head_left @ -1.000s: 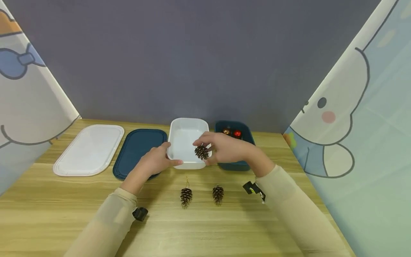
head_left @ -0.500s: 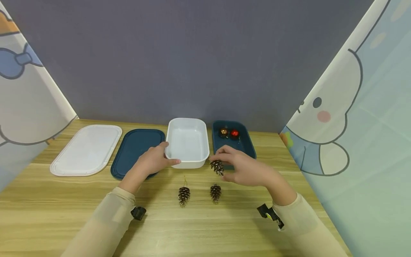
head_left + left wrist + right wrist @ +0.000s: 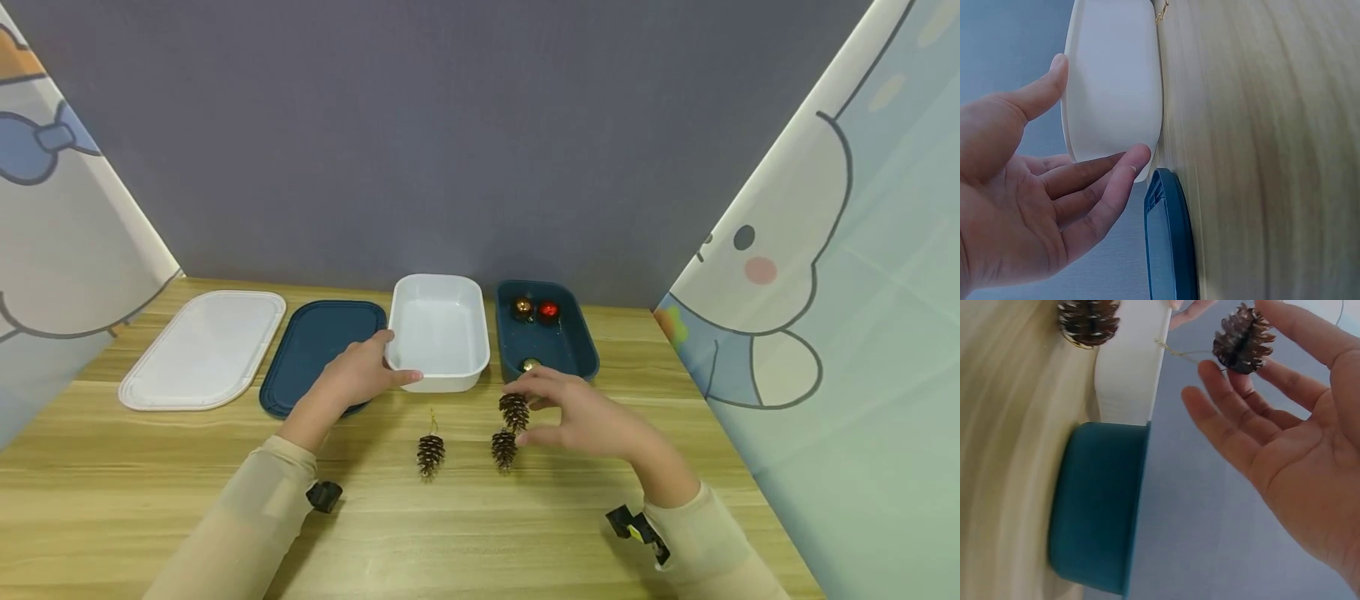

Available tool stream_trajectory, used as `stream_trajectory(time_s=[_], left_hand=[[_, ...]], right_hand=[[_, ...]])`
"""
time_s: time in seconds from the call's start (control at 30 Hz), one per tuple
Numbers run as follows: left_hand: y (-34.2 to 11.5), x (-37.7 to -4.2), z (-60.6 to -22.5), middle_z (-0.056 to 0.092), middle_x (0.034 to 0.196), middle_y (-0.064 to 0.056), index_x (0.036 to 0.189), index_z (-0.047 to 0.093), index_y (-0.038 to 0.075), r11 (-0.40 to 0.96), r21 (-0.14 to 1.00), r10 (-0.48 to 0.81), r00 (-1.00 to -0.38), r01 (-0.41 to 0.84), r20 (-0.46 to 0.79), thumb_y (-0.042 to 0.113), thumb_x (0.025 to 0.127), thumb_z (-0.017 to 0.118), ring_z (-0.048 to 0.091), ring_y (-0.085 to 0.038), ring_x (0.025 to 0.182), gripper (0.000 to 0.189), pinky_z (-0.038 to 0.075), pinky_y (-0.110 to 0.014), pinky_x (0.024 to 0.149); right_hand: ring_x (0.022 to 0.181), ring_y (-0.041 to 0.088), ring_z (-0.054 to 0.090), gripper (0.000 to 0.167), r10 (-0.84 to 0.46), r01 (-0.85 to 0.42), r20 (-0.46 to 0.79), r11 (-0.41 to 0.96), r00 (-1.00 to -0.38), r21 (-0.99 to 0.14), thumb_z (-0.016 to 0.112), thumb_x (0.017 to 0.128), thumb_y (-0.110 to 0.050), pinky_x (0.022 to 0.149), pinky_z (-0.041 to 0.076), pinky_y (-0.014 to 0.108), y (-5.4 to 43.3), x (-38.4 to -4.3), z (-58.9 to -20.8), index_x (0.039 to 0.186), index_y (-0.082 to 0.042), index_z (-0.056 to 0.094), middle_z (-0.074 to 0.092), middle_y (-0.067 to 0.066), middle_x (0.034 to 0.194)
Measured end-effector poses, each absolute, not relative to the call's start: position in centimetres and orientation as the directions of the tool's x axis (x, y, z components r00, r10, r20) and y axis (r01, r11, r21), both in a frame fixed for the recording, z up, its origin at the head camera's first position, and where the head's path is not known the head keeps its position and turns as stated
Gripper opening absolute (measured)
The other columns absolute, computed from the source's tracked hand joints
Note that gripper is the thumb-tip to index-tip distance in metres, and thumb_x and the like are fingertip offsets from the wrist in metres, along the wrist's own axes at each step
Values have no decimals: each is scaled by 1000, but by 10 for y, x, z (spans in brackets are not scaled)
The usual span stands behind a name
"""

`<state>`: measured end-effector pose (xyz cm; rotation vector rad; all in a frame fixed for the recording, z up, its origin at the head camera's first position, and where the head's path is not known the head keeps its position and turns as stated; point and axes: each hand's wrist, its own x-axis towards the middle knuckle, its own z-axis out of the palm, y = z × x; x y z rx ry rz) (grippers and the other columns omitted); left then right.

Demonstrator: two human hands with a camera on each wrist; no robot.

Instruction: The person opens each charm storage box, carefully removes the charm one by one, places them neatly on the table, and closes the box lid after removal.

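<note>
My left hand [image 3: 358, 375] rests against the white box [image 3: 438, 333], with its thumb at the near rim and its fingers along the left side. In the left wrist view the thumb looks straight and the fingers bend slightly against the box. My right hand [image 3: 581, 412] holds a brown pine cone [image 3: 514, 412] between thumb and fingers, in front of the dark blue box [image 3: 577, 346]. That pine cone [image 3: 1244, 340] has a thin gold cord in the right wrist view. Just below it on the table lies a second pine cone [image 3: 503, 450]; a third pine cone [image 3: 431, 456] lies farther left.
In the dark blue box lie a copper bauble [image 3: 522, 308], a red bauble [image 3: 548, 312] and a gold bauble [image 3: 529, 365]. A dark blue lid [image 3: 318, 333] and a white lid [image 3: 202, 350] lie flat on the left. A grey wall [image 3: 420, 150] stands behind.
My right hand has moved from over the white box to the right and nearer to me, carrying the pine cone. The blue box is more exposed. My left hand has stayed at the white box.
</note>
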<state>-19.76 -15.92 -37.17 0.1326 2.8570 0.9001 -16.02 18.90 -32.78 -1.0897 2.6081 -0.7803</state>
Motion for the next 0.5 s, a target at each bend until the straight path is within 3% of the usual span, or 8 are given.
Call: stream_trajectory(time_s=[0.27, 0.5], left_hand=[[-159, -197, -371, 51, 156, -34, 165, 29, -5, 819, 572, 124, -987, 42, -106, 55, 97, 75, 55, -52, 140, 102, 50, -69, 107], [-159, -197, -372, 52, 156, -34, 165, 29, -4, 815, 578, 123, -987, 40, -106, 55, 96, 75, 55, -52, 141, 102, 50, -69, 107]], right_hand=[[121, 19, 69, 61, -672, -562, 68, 556, -738, -612, 87, 91, -27, 104, 59, 43, 197, -154, -340, 147, -21, 63, 63, 0, 145], [118, 20, 70, 59, -617, -546, 141, 539, -774, -641, 88, 90, -26, 103, 60, 42, 206, -154, -353, 143, -13, 66, 66, 0, 138]])
